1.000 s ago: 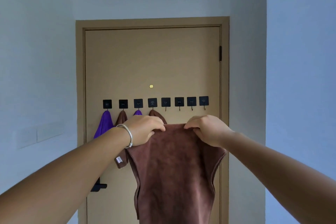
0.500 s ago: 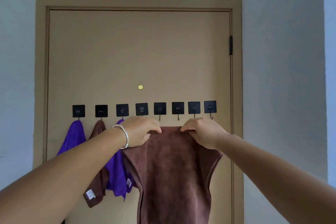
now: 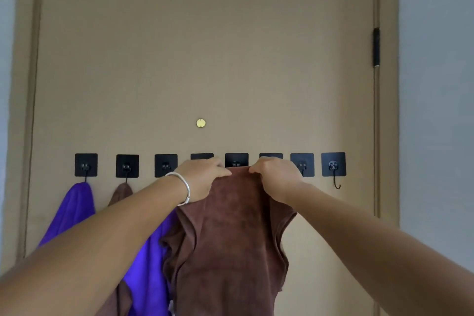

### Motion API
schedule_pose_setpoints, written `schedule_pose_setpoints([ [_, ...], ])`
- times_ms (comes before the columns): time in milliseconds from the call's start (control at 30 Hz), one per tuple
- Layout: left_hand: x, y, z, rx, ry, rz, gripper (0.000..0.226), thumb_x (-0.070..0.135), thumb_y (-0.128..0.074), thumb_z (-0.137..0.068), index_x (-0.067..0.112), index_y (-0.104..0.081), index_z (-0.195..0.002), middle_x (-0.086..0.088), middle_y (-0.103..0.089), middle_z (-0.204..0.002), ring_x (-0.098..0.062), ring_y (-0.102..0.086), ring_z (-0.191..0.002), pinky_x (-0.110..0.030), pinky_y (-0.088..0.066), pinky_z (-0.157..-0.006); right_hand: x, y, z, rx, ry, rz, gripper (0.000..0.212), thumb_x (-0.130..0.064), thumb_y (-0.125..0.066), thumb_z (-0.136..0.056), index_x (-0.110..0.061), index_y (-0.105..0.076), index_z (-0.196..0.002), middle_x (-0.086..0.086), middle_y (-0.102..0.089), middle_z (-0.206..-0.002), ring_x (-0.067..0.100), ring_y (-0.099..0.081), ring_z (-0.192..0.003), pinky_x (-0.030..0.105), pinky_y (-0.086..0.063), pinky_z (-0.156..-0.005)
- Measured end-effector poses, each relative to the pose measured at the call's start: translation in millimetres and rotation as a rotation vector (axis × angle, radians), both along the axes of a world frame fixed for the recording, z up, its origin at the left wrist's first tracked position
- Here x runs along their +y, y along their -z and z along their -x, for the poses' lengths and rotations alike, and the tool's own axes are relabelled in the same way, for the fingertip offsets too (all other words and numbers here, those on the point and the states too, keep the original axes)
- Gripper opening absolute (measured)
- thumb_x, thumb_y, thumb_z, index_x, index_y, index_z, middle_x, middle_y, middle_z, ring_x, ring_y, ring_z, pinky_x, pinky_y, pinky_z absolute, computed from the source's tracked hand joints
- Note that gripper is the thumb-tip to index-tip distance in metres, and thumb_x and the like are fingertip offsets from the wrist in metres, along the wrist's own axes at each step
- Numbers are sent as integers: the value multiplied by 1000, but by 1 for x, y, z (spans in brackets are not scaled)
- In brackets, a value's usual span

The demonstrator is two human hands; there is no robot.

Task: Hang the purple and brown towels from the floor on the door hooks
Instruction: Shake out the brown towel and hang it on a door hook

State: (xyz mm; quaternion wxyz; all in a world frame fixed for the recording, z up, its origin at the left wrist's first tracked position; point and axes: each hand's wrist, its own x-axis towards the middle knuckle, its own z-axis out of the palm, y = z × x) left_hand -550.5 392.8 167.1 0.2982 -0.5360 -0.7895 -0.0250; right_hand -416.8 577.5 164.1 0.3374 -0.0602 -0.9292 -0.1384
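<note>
Both hands up at the hook row on the tan wooden door (image 3: 205,59). Left hand (image 3: 202,178) and right hand (image 3: 275,177) each pinch the top edge of a brown terry towel (image 3: 230,238), fingers curled over the hem, hands apart with a short stretch of hem between them. That hem sits right at the lower edge of the fifth black square adhesive hook plate (image 3: 236,159), counting from the left; can't tell if the towel is on the hook itself, it's covered by the cloth. Rest of the brown towel hangs straight down in front of the door, sides folded in.

Eight black hook plates in one row. First plate (image 3: 86,165) carries a purple towel (image 3: 74,213); second plate (image 3: 127,166) carries another brown towel (image 3: 120,194), mostly behind the left forearm. Third plate (image 3: 165,165) is part hidden by the left wrist; a second purple towel (image 3: 148,264) shows below it between forearm and held towel. Fourth and sixth plates mostly hidden by the hands. Seventh plate (image 3: 302,163) part covered by the right hand. Eighth plate (image 3: 333,164) has its bare black hook (image 3: 337,183) visible.

Silver bangle (image 3: 182,187) on left wrist. Small round brass disc (image 3: 200,123) on door above the row. Black hinge (image 3: 376,46) on the door's right edge
</note>
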Motion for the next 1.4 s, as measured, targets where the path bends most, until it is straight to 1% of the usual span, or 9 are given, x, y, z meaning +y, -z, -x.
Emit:
schedule_pose_setpoints([
  [333,39,26,36,-18,-182,-32,62,4,-42,-86,43,-42,-134,11,-40,-123,-16,-52,-97,-30,-41,-74,24,19,54,-64,59,-163,27,-7,-45,-92,-11,-55,-116,9,-50,-111,29,-51,-102,36,-36,-61],
  [467,45,48,35,-7,-168,-96,50,11,-46,-88,42,-48,-126,9,-43,-118,-18,-55,-97,-30,-40,-72,28,42,58,-56,36,-168,27,-7,-43,-92,-8,-53,-117,11,-49,-116,30,-49,-105,39,-39,-67],
  [600,47,67,24,69,-212,-43,35,24,-59,-82,31,-59,-116,5,-45,-117,-20,-47,-110,-33,-38,-90,24,70,66,-36,25,-121,33,-8,-40,-93,-7,-50,-124,13,-52,-119,32,-51,-107,42,-44,-76],
  [700,53,79,10,188,-209,-82,24,25,-66,-77,23,-68,-100,-1,-55,-105,-25,-53,-102,-33,-44,-83,16,84,66,52,-37,-94,28,-14,-59,-83,-9,-65,-110,10,-59,-111,31,-58,-100,41,-49,-75],
  [767,59,85,7,47,-222,-71,27,18,-54,-86,18,-62,-113,-6,-56,-111,-29,-54,-106,-36,-45,-84,16,87,67,150,-65,-19,23,-17,-74,-71,-14,-73,-93,5,-63,-98,26,-62,-86,34,-53,-67],
  [967,63,111,10,-678,-32,-261,59,8,-40,-85,34,-37,-138,2,-65,-115,-15,-61,-103,-30,-45,-96,14,105,73,42,-148,425,44,-21,-37,-93,-21,-43,-137,4,-51,-121,29,-58,-100,36,-48,-82],
  [1133,58,126,10,-1053,93,-461,56,-15,-31,-85,19,-51,-126,-1,-67,-106,-10,-63,-103,-18,-47,-88,7,118,74,50,-190,480,45,-21,-37,-94,-20,-35,-139,5,-44,-124,31,-60,-92,39,-48,-78],
  [1267,48,128,6,-1004,90,-430,54,-12,-31,-89,24,-54,-120,3,-64,-118,-9,-58,-115,-22,-42,-102,10,122,69,17,-192,486,44,-22,-35,-94,-20,-35,-138,3,-41,-126,32,-58,-93,39,-49,-80],
  [1400,39,132,1,-709,7,-392,57,6,-39,-91,34,-39,-140,20,-49,-133,4,-45,-123,-15,-31,-108,13,122,57,4,-195,457,50,-21,-39,-88,-25,-37,-138,-3,-40,-131,28,-57,-98,36,-50,-79],
])
